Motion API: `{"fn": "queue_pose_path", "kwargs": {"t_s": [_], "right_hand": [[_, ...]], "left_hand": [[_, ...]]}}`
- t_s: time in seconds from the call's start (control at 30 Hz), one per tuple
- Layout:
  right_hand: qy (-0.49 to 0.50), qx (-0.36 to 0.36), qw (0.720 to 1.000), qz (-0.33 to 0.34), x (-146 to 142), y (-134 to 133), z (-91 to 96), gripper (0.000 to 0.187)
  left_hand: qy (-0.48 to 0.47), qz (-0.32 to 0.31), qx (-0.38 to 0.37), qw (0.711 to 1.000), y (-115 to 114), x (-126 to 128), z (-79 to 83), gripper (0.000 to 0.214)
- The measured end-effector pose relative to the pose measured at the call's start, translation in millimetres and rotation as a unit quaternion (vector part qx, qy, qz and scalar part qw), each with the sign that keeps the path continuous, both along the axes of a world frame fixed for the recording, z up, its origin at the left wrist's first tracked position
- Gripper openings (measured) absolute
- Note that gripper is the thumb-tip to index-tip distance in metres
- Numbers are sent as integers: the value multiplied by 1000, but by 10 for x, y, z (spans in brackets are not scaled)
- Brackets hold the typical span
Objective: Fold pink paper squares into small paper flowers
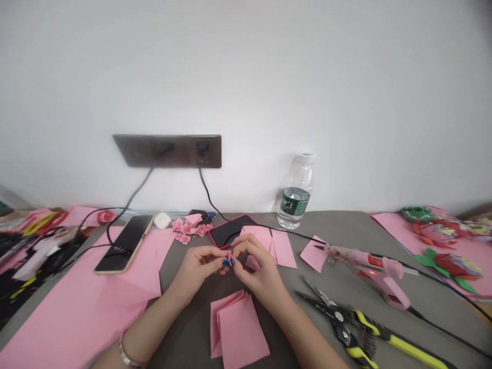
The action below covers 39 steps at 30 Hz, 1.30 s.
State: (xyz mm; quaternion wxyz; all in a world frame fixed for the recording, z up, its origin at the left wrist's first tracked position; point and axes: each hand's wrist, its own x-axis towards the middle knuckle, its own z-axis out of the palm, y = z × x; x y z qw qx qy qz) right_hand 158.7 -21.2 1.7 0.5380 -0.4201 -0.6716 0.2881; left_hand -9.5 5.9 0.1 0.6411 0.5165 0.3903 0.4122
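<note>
My left hand [203, 265] and my right hand [257, 261] meet over the middle of the table, fingertips pinched together. Between them is a small folded piece of pink paper [229, 258], mostly hidden by the fingers. Just below my hands lies a folded stack of pink paper [242, 333]. Several small pink paper flowers [189, 227] sit in a cluster beyond my left hand. Behind my right hand are cut pink paper pieces [283, 248], and a single pink square [313, 254] lies further right.
A pink hot glue gun [378, 271] and open yellow-black shears [342, 325] lie on the right. A water bottle [295, 197] stands by the wall. At left, a phone [125, 245] rests on large pink sheets [84, 318]. Black cables cross the table; finished paper flowers [455, 266] lie far right.
</note>
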Motion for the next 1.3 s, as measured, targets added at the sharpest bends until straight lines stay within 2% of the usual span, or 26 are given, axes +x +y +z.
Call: {"fn": "queue_pose_path", "kwargs": {"t_s": [0.2,0.4,0.77,0.87,1.07,1.3], "right_hand": [[17,-7,1000,6,-8,2,-4,15],[30,10,999,9,-13,6,-6,16],[-13,27,1000,-6,-14,17,-34,18],[8,8,1000,4,-27,14,-45,14],[122,-62,991,-7,-19,55,-120,8],[105,-86,991,-15,-12,71,-134,17]], "left_hand": [[0,22,18,1000,-31,33,75,11],[-2,16,53,998,-53,39,64,9],[-3,20,-43,999,-38,28,27,22],[-15,27,-67,997,-37,35,34,23],[-27,29,-85,996,-27,40,58,26],[-18,28,-67,997,-28,41,22,29]]}}
